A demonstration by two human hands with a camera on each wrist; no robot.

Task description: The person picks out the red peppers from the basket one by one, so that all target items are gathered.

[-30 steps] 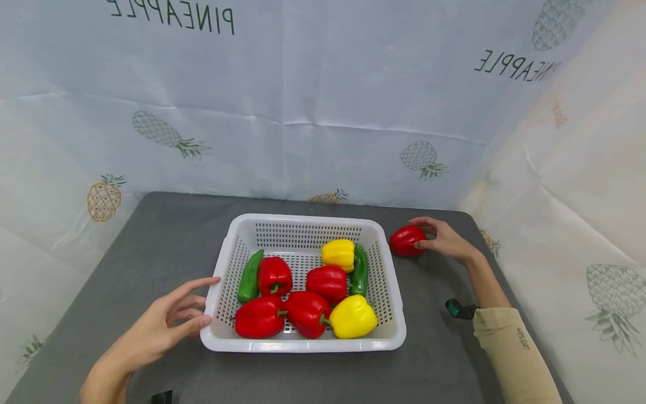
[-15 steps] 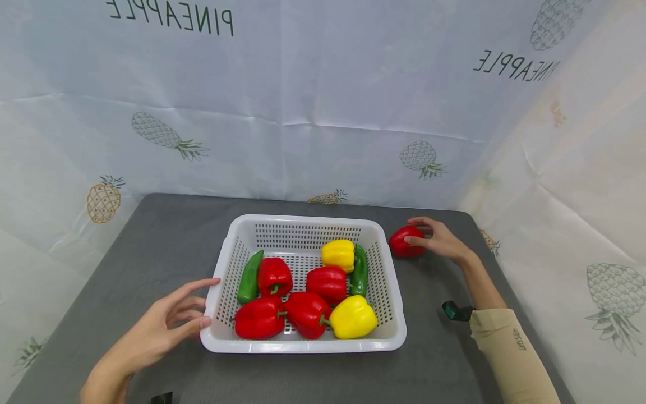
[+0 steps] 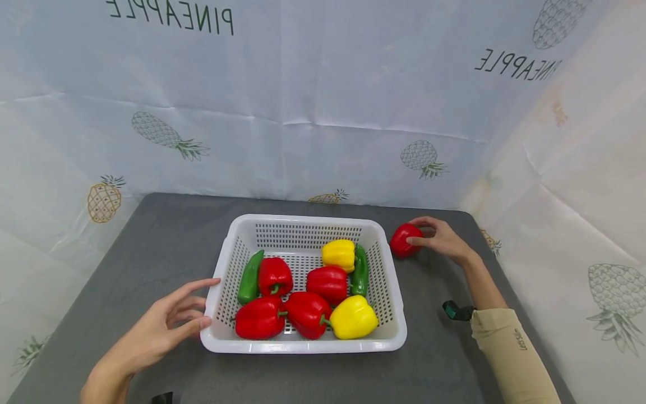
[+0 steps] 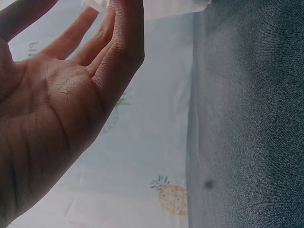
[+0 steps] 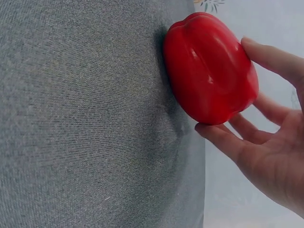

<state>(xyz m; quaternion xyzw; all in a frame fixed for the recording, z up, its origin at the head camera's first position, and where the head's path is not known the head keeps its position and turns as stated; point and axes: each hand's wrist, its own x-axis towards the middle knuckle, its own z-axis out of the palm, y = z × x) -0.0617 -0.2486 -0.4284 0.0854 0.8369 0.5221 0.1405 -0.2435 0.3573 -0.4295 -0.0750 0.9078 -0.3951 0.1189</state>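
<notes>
My right hand [image 3: 443, 241] is at the right of the basket, with thumb and fingers on opposite sides of a red bell pepper [image 3: 405, 240]. In the right wrist view, the thumb tip presses one side of that red bell pepper [image 5: 209, 71], which sits tilted at the grey cloth. Some of the fingers are partly hidden behind it. At the left, my left hand [image 3: 156, 328] touches the rim of a white plastic basket [image 3: 303, 347] with index fingertip and thumb, its fingers loosely bent. In the left wrist view, the basket's pale edge [image 4: 175, 7] shows only at the top.
Inside the basket lie several red bell peppers [image 3: 305, 314], a yellow bell pepper [image 3: 353, 317], another yellow pepper [image 3: 338, 255], and two green peppers [image 3: 249, 278]. A grey cloth [image 3: 282, 381] covers the table. Pineapple-printed sheeting [image 3: 303, 157] closes off the back and sides.
The red bell pepper at the right has tilted more upright and shifted slightly left under my right hand, whose thumb moved a little left and up. My left hand and the basket stay put.
</notes>
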